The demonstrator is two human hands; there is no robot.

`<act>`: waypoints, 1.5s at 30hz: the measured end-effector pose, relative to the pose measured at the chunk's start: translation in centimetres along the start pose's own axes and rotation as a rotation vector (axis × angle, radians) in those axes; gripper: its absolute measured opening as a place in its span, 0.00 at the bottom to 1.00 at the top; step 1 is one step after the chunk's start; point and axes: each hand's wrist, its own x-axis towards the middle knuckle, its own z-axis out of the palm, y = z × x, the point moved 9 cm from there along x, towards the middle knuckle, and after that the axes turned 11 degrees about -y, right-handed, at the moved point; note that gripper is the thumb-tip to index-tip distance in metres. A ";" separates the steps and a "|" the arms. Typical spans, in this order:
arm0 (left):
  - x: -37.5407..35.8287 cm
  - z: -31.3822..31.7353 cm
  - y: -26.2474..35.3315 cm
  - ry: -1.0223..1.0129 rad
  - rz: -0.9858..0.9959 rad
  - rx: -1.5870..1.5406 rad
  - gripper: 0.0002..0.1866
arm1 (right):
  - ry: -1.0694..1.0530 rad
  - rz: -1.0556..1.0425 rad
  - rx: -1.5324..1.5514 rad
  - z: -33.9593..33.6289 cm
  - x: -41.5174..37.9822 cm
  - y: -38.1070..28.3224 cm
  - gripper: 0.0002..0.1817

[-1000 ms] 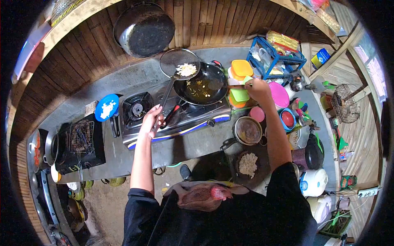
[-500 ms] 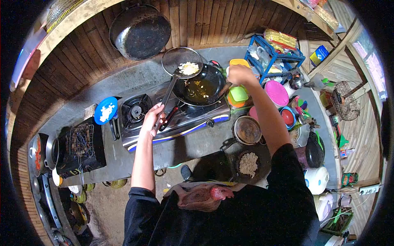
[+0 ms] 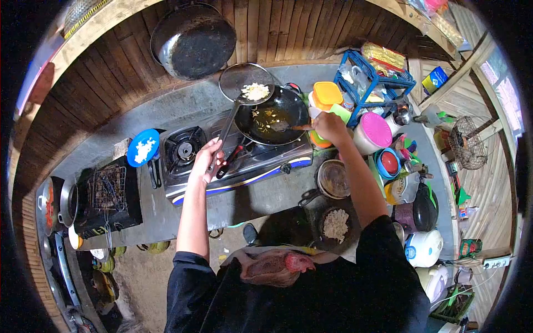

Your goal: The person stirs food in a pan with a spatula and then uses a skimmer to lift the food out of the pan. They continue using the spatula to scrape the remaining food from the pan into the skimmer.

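My left hand [image 3: 207, 160] is closed around the long handle of a mesh strainer [image 3: 231, 83]. Pale chopped pieces [image 3: 255, 91] lie in the strainer, which sits over the left rim of a black wok [image 3: 293, 105]. Yellowish oil and several small bits show in the bottom of the wok. In my right hand [image 3: 330, 127] is the wooden handle of a spatula [image 3: 281, 126], its blade down in the wok. Just beside my left hand is the wok's black and red handle [image 3: 230, 161].
The wok stands on the right of a gas stove [image 3: 222, 177]; the left burner [image 3: 186, 150] is bare. A blue plate [image 3: 143, 149] with white pieces lies left. To the right are a lidded pan [image 3: 335, 178], pink-lidded container [image 3: 373, 131] and blue rack [image 3: 377, 83].
My right hand has moved down, and the spatula's blade now shows farther left in the wok, among the bits. The left hand and strainer stay in place.
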 end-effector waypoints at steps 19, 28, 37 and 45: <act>0.4 -0.1 0.0 0.010 0.005 -0.047 0.10 | 0.048 0.058 0.263 5.9 2.2 0.9 0.11; 0.6 -1.0 -0.5 -0.001 -0.003 -0.023 0.11 | 0.100 -0.031 0.463 7.4 0.8 1.8 0.12; 0.3 -1.5 -1.0 0.044 -0.005 0.001 0.10 | 0.125 0.006 0.231 2.0 -1.5 4.8 0.14; -0.2 -1.0 -1.6 0.072 -0.035 0.022 0.12 | 0.342 0.018 0.178 -6.6 -4.4 2.8 0.09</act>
